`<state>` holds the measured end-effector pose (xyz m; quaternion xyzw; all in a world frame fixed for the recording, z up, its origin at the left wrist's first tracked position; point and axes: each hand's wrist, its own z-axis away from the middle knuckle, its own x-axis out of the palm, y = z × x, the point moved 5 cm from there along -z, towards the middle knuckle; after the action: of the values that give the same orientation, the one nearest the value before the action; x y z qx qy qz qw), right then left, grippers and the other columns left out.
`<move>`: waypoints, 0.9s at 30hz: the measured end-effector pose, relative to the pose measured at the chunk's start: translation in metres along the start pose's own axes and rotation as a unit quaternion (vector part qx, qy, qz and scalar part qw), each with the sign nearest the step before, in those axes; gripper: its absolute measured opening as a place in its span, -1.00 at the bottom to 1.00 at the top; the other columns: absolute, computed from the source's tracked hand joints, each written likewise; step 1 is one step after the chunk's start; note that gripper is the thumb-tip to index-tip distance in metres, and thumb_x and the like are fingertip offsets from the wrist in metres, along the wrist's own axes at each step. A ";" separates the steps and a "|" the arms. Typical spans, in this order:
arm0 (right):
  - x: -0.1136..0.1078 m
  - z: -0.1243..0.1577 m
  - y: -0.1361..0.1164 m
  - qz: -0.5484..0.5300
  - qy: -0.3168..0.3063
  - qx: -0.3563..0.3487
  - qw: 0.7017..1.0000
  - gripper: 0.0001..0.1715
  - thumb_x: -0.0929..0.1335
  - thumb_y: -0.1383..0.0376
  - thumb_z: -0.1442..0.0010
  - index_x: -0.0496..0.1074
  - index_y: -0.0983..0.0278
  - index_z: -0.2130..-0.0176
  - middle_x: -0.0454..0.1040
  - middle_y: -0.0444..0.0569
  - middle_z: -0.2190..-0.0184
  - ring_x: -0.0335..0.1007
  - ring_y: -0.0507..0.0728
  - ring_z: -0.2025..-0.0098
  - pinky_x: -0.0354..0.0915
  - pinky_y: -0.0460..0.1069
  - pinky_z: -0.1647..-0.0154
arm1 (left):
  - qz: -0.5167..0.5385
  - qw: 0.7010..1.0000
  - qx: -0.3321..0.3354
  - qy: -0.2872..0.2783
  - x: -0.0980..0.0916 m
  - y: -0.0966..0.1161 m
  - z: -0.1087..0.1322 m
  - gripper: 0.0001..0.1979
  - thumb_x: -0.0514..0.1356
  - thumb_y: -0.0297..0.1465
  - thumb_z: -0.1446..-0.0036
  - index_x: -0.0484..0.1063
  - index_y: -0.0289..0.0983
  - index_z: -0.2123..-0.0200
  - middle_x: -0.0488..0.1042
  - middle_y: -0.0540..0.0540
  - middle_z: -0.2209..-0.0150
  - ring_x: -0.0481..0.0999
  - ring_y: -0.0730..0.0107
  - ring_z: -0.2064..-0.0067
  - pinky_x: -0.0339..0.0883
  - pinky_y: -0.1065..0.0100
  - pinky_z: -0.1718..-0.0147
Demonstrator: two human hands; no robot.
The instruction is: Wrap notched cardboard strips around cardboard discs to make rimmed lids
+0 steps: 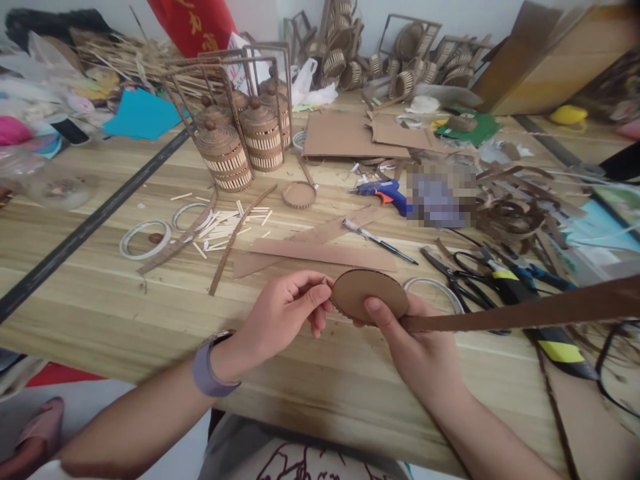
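Seemingly partway: cardboard disc [367, 293] clasped in right grip [425, 340], brown tip [325, 283] pinched in left grip [287, 307]; long cardboard strip [525, 313] largely unwrapped, lidded baskets [225, 155] apparently completed.

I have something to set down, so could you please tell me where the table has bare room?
The table shows mostly bare wood between the black strip, tape rings and left hand, and again between the forearms, just beyond the shirt. It is crowded right of the glue gun, among cardboard strips, and behind the lanterns.
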<state>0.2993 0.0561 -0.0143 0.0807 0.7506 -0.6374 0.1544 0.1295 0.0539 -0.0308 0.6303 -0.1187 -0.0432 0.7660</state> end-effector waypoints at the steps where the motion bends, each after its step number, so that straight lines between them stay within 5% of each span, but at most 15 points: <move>1: 0.000 0.000 0.000 0.003 0.003 -0.001 1.000 -0.65 0.36 0.07 -0.24 0.49 0.20 0.47 0.53 -0.09 0.57 0.45 0.12 0.51 0.38 -0.04 0.49 | 0.005 1.000 0.001 0.005 0.000 0.000 0.000 -0.77 0.18 -0.25 -0.25 0.47 -0.31 0.24 0.42 0.04 0.46 0.40 0.57 0.56 0.31 0.52 0.58; 12: -0.004 0.001 0.000 0.005 0.034 -0.017 0.999 -0.62 0.33 0.04 -0.27 0.51 0.22 0.43 0.53 -0.09 0.56 0.45 0.13 0.49 0.36 -0.04 0.47 | 0.086 0.995 -0.005 0.044 -0.002 -0.005 -0.001 -0.72 0.29 -0.19 -0.15 0.52 -0.32 0.26 0.42 0.03 0.47 0.37 0.56 0.54 0.31 0.51 0.57; 27: -0.001 0.001 0.004 0.015 -0.008 -0.008 1.000 -0.65 0.33 0.07 -0.28 0.51 0.21 0.40 0.56 -0.08 0.53 0.49 0.14 0.47 0.38 -0.03 0.45 | 0.027 0.999 0.010 0.039 -0.004 -0.002 -0.001 -0.78 0.25 -0.25 -0.19 0.52 -0.30 0.24 0.42 0.06 0.51 0.39 0.56 0.56 0.28 0.49 0.54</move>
<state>0.3016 0.0559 -0.0177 0.0856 0.7528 -0.6300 0.1705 0.1259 0.0554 -0.0331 0.6354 -0.1063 0.0036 0.7648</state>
